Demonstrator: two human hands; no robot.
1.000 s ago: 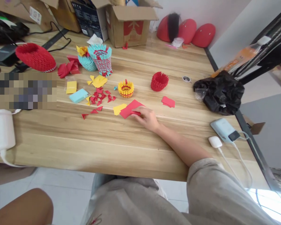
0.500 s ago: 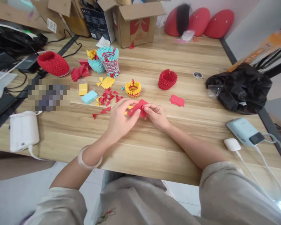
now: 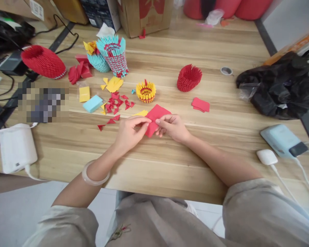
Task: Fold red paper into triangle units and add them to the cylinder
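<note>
Between my hands is a flat piece of red paper point(image 3: 158, 113), held at a slant above the table. My left hand point(image 3: 131, 133) pinches its left edge between thumb and fingers. On the other side, my right hand point(image 3: 173, 127) grips the paper with the thumb on top and fingers curled underneath. Yellow paper point(image 3: 141, 113) lies partly hidden behind my left hand. Small folded red triangles point(image 3: 114, 102) are scattered to the left, near a yellow and red folded-paper bowl point(image 3: 145, 92). A few red paper slips point(image 3: 201, 104) rest to the right.
Folded-paper vessels stand farther back: a blue and red one point(image 3: 115, 56), a round red one point(image 3: 189, 78) and a long red one point(image 3: 43, 61). A black plastic bag point(image 3: 278, 89) and a power bank point(image 3: 283, 140) sit at right. A white device point(image 3: 16, 147) is at left.
The view has tilted down and come closer. The red paper now shows more of its flat face, and my left fingers have closed to a pinch at its edge.
</note>
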